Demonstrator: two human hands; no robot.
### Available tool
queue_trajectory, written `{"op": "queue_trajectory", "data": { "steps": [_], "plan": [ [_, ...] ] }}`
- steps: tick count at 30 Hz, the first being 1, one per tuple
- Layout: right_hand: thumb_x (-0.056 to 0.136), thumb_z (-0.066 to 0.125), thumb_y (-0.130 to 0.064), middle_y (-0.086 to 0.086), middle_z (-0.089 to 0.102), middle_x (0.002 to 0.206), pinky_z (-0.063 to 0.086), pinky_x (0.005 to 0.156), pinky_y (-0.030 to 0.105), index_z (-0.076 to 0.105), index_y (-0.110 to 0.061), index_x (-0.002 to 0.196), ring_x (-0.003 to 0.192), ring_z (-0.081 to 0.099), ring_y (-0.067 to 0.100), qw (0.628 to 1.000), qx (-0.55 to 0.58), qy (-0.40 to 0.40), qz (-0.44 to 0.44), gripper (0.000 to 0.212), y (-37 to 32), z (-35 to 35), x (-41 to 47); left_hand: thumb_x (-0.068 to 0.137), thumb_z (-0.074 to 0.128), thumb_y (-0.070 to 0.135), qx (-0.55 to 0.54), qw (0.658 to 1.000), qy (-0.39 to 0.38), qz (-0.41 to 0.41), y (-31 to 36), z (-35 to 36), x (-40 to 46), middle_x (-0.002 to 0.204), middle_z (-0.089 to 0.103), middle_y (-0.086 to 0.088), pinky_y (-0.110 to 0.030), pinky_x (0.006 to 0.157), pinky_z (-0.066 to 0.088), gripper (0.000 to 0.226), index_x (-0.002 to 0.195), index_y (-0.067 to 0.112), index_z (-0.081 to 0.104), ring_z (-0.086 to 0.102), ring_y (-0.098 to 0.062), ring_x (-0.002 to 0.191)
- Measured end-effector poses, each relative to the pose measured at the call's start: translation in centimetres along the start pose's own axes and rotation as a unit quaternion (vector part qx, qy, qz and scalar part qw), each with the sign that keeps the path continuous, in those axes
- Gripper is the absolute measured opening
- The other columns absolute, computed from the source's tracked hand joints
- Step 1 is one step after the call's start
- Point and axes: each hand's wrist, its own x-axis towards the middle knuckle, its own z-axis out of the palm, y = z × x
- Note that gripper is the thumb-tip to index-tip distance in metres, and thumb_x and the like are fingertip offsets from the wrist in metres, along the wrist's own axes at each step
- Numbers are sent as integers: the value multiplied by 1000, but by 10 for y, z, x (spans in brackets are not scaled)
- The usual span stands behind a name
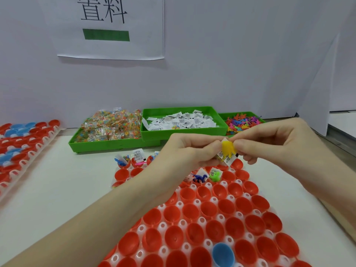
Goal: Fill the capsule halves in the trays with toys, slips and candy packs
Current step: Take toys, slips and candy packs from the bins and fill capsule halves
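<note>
Nearest me, red plastic capsule halves [212, 207] sit mouth-up in a white perforated tray [180, 204], with one blue half [223, 254] among them. Above the tray's far rows I see my left hand [189, 150] and right hand [269, 143] meeting, fingertips of both pinching a small yellow spiky rubber toy [228, 149] together with white printed paper slips [227, 160]. Far off on the surface [57, 180], green bins hold candy packs [109, 126], slips and coloured toys [243, 123].

White bench [77, 189]: near capsule tray [238, 214] centre, second capsule tray [28, 157] at left, three green bins [185, 130] along the back.
</note>
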Motion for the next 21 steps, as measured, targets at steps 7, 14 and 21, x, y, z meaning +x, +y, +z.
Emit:
{"op": "queue_trajectory", "data": {
  "steps": [7,14,21],
  "plan": [
    [71,67,-25,-11,70,69,52,65,18,69,-35,70,67,65,3,991,-129,12,-17,11,13,-2,9,82,64,6,41,997,60,6,-8,7,15,88,71,3,-14,72,54,38,118,17,59,68,-7,70],
    [82,63,-2,-2,69,64,50,53,11,68,-10,77,53,64,4,989,-47,-17,138,11,62,-3,12,92,53,22,350,936,42,10,-29,11,34,122,62,0,-13,85,40,38,130,20,52,60,-10,102],
    [82,64,-8,-6,64,66,48,59,13,61,-28,63,62,60,7,972,-184,-4,145,28,89,3,14,95,45,20,513,855,3,71,-44,-7,35,121,61,6,-23,89,40,29,119,20,61,56,-10,102]
  ]
}}
